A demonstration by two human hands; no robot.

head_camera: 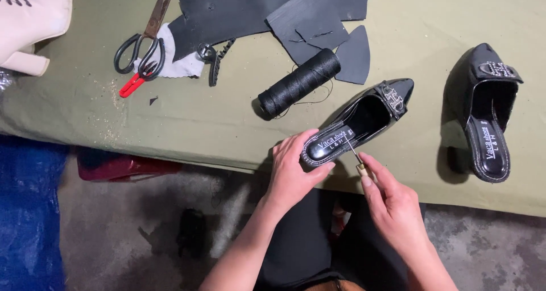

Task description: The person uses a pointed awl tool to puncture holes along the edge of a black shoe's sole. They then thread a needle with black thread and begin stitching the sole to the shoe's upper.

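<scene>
While you work, leave the cream boot, the large scissors and the red thread snips at the far left of the olive-covered table, with the black leather offcuts and the spool of black thread further along, well apart from your hands. Your left hand grasps the heel end of the black pointed shoe, which lies near the table's front edge with its buckled toe pointing away to the right; press that end firmly onto the cloth so it cannot rock. Your right hand pinches the pale handle of a thin awl between thumb and fingers, its metal tip resting at the insole's rim near the heel. Judging from this, the stitch wants a steep, steady push close to the edge, with your left fingertips kept out of the point's line. The second black shoe stands further right, untouched, well clear of your elbow.
</scene>
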